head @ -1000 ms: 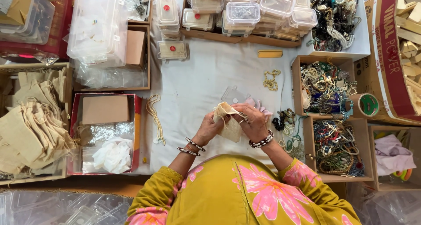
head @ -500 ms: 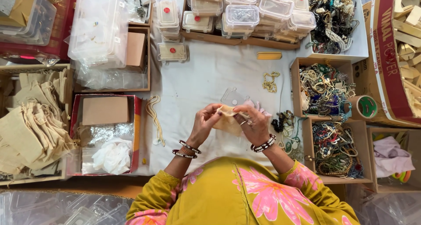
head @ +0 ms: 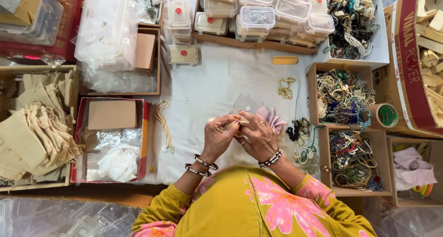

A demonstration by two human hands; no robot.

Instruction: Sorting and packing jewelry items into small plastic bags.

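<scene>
Both hands [head: 240, 136] around small beige pouch [head: 236, 122]

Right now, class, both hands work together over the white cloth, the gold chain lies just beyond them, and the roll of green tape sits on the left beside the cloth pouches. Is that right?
Not quite. The roll of green tape sits on the right, among the cardboard boxes of jewellery, as the head view shows. The left hand and right hand do work together over the white cloth, with the gold chain just beyond.
</scene>
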